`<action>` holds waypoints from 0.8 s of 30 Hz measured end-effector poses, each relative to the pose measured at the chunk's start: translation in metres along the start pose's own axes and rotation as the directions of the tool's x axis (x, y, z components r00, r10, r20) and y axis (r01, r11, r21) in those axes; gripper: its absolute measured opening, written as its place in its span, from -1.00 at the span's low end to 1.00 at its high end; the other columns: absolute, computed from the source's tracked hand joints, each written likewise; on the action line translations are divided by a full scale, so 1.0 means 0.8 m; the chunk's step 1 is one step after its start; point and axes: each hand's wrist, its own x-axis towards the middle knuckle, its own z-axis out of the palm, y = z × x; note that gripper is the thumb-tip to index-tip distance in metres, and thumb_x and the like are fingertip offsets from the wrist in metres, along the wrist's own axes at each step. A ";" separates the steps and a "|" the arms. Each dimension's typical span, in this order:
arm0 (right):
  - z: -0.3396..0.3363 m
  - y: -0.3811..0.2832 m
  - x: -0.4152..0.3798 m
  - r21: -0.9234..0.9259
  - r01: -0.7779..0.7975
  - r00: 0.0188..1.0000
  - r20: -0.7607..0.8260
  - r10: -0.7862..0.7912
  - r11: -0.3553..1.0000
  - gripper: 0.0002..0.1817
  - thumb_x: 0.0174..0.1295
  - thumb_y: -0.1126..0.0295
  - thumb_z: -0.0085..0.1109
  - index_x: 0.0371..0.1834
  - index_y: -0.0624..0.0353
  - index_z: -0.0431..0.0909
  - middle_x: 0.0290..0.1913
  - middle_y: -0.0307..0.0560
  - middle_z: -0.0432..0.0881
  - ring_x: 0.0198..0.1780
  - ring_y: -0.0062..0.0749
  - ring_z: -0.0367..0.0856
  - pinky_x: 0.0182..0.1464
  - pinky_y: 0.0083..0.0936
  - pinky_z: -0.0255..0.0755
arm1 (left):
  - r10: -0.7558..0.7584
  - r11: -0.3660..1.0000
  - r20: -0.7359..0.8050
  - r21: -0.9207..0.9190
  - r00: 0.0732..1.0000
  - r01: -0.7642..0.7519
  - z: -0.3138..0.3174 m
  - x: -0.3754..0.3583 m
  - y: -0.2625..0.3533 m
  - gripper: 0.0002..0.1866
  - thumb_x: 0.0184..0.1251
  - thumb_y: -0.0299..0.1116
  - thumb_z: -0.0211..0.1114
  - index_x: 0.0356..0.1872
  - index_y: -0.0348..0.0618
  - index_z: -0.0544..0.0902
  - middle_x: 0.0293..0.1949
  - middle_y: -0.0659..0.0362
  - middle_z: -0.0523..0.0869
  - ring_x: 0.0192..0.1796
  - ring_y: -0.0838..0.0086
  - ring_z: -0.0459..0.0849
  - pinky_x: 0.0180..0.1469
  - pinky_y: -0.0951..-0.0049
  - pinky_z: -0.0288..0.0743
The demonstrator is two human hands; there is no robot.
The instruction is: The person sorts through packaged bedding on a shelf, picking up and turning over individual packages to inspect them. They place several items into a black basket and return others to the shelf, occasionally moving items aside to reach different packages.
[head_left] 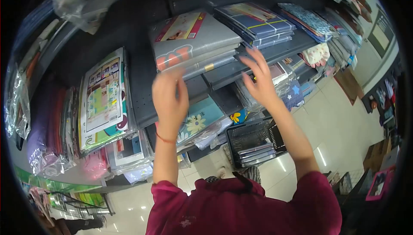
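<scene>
A stack of grey packaged textiles (202, 37) with an orange print and a pink-and-yellow label lies on the dark shelf (142, 80). At the stack's front left corner is my left hand (170, 93), somewhat blurred, its fingers bent toward the package; whether they touch it is unclear. My right hand (260, 78) is raised off the front right of the stack, fingers spread, holding nothing. Behind it sits a stack of blue checked packages (258, 22). Below the left hand, a teal package with daisies (200, 121) shows on the lower shelf.
A black basket (232, 142) holding several flat packages stands on the tiled floor (327, 123) below the shelf. Patterned packages (103, 95) lean at the left. Folded blue textiles (307, 18) lie at the right, and plastic-wrapped goods (81, 3) overhang the upper left.
</scene>
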 end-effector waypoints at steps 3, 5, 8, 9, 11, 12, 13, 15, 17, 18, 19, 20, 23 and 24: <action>0.031 -0.018 0.084 -0.120 0.036 0.999 0.038 -0.031 0.992 -0.45 0.01 0.48 0.22 0.17 0.10 0.41 0.28 0.06 0.33 0.42 0.10 0.09 0.40 -0.12 0.03 | 0.037 0.961 0.068 0.271 0.997 -0.054 0.007 0.038 -0.035 -0.65 0.12 -0.64 0.18 -0.03 -0.16 0.54 0.02 0.07 0.59 0.12 0.14 0.49 0.13 0.25 0.38; 0.066 -0.002 0.091 -0.210 0.004 0.990 0.138 0.025 0.978 -0.41 -0.02 0.45 0.25 0.19 0.06 0.40 0.27 0.00 0.36 0.41 0.04 0.12 0.42 -0.16 -0.01 | 0.013 0.938 0.117 0.342 0.993 -0.053 0.013 0.028 -0.055 -0.61 0.09 -0.63 0.20 0.00 -0.15 0.52 0.06 0.09 0.56 0.15 0.14 0.46 0.16 0.24 0.37; 0.073 0.001 0.084 -0.240 0.035 0.999 0.047 -0.024 0.970 -0.41 -0.04 0.50 0.23 0.18 -0.02 0.43 0.19 -0.10 0.44 0.29 -0.07 0.28 0.35 -0.18 0.08 | -0.014 0.962 0.174 0.273 0.985 -0.035 0.008 0.023 -0.061 -0.57 0.03 -0.61 0.24 0.00 -0.10 0.52 0.05 0.13 0.54 0.12 0.15 0.45 0.14 0.22 0.37; 0.068 0.000 0.082 -0.232 0.030 0.999 0.036 -0.022 0.972 -0.41 -0.07 0.52 0.22 0.15 -0.02 0.45 0.14 -0.13 0.47 0.24 -0.10 0.31 0.31 -0.19 0.12 | -0.017 0.964 0.178 0.263 0.984 -0.031 0.005 0.023 -0.058 -0.57 0.00 -0.59 0.25 -0.01 -0.08 0.54 0.02 0.15 0.55 0.09 0.16 0.46 0.11 0.21 0.37; 0.052 -0.007 0.069 -0.218 0.019 1.000 0.028 -0.013 0.976 -0.41 -0.14 0.56 0.21 0.11 -0.03 0.49 0.04 -0.18 0.52 0.14 -0.16 0.38 0.22 -0.22 0.19 | -0.022 0.972 0.192 0.232 0.981 -0.024 -0.001 0.016 -0.044 -0.56 -0.05 -0.57 0.27 -0.04 -0.07 0.56 -0.03 0.17 0.56 0.04 0.17 0.47 0.08 0.20 0.37; 0.040 -0.013 0.060 -0.231 0.027 1.000 0.004 -0.027 0.973 -0.40 -0.16 0.57 0.20 0.09 -0.03 0.50 0.01 -0.19 0.52 0.11 -0.16 0.39 0.19 -0.22 0.21 | -0.015 0.977 0.200 0.212 0.980 -0.028 -0.008 0.011 -0.030 -0.56 -0.08 -0.58 0.27 -0.06 -0.08 0.56 -0.06 0.18 0.57 0.02 0.17 0.48 0.07 0.20 0.37; 0.026 -0.022 0.049 -0.245 0.034 0.999 -0.022 -0.040 0.969 -0.40 -0.19 0.58 0.19 0.07 -0.02 0.52 -0.02 -0.20 0.53 0.09 -0.16 0.40 0.15 -0.22 0.22 | -0.008 0.981 0.209 0.191 0.978 -0.033 -0.016 0.006 -0.016 -0.56 -0.11 -0.58 0.27 -0.07 -0.09 0.57 -0.08 0.18 0.59 0.00 0.17 0.48 0.07 0.20 0.37; -0.002 -0.031 0.018 -0.292 0.052 0.996 -0.049 -0.069 0.955 -0.40 -0.24 0.57 0.19 0.04 -0.04 0.55 -0.09 -0.19 0.51 0.02 -0.17 0.41 0.10 -0.25 0.26 | 0.097 0.982 0.243 0.135 0.965 -0.132 -0.032 -0.013 0.012 -0.60 -0.13 -0.55 0.30 -0.13 -0.04 0.61 -0.08 0.22 0.60 -0.01 0.24 0.50 0.00 0.23 0.39; -0.031 -0.029 -0.041 -0.385 0.071 0.992 -0.067 -0.105 0.920 -0.42 -0.27 0.53 0.22 0.00 -0.04 0.59 -0.06 -0.15 0.53 0.01 -0.13 0.44 0.06 -0.23 0.29 | 0.293 0.947 0.270 0.048 0.917 -0.317 -0.048 -0.051 0.041 -0.61 -0.15 -0.47 0.34 -0.17 0.10 0.65 -0.06 0.28 0.61 -0.05 0.32 0.53 -0.06 0.25 0.41; -0.048 -0.038 -0.074 -0.404 0.059 0.992 -0.082 -0.101 0.913 -0.43 -0.26 0.51 0.23 -0.01 -0.04 0.60 -0.05 -0.13 0.54 0.01 -0.10 0.45 0.06 -0.22 0.30 | 0.321 0.945 0.267 -0.022 0.909 -0.328 -0.051 -0.080 0.059 -0.62 -0.15 -0.43 0.35 -0.18 0.17 0.66 -0.04 0.30 0.61 -0.07 0.37 0.55 -0.09 0.27 0.41; -0.064 -0.049 -0.108 -0.425 0.050 0.990 -0.099 -0.101 0.904 -0.45 -0.26 0.49 0.24 -0.03 -0.04 0.62 -0.03 -0.11 0.55 0.02 -0.07 0.46 0.06 -0.21 0.30 | 0.351 0.936 0.256 -0.090 0.901 -0.340 -0.051 -0.107 0.079 -0.62 -0.15 -0.38 0.35 -0.18 0.24 0.67 -0.02 0.33 0.61 -0.09 0.41 0.56 -0.12 0.29 0.42; -0.081 -0.058 -0.143 -0.412 0.028 0.991 -0.111 -0.081 0.911 -0.47 -0.25 0.47 0.26 -0.04 -0.04 0.62 -0.02 -0.10 0.56 0.05 -0.03 0.46 0.08 -0.19 0.30 | 0.376 0.922 0.343 -0.227 0.861 -0.313 -0.055 -0.127 0.098 -0.66 0.07 -0.20 0.33 -0.06 0.29 0.61 0.00 0.39 0.60 -0.05 0.44 0.54 -0.05 0.32 0.42; -0.131 -0.083 -0.223 -0.492 -0.026 0.975 -0.204 -0.086 0.870 -0.70 -0.12 0.42 0.26 -0.23 0.09 0.59 -0.12 -0.01 0.61 -0.06 -0.04 0.54 -0.02 -0.18 0.39 | 0.488 0.860 0.354 -0.351 0.798 -0.370 -0.057 -0.163 0.152 -0.67 0.29 -0.13 0.15 0.08 0.26 0.55 0.05 0.41 0.54 0.05 0.54 0.48 0.08 0.44 0.41; -0.149 -0.097 -0.242 -0.505 -0.073 0.982 -0.188 -0.027 0.860 -0.73 -0.06 0.43 0.25 -0.22 0.09 0.56 -0.12 -0.02 0.63 -0.04 -0.06 0.55 0.02 -0.17 0.37 | 0.487 0.848 0.326 -0.400 0.810 -0.349 -0.053 -0.173 0.164 -0.66 0.31 -0.14 0.12 0.11 0.23 0.53 0.06 0.38 0.53 0.03 0.53 0.50 0.11 0.42 0.41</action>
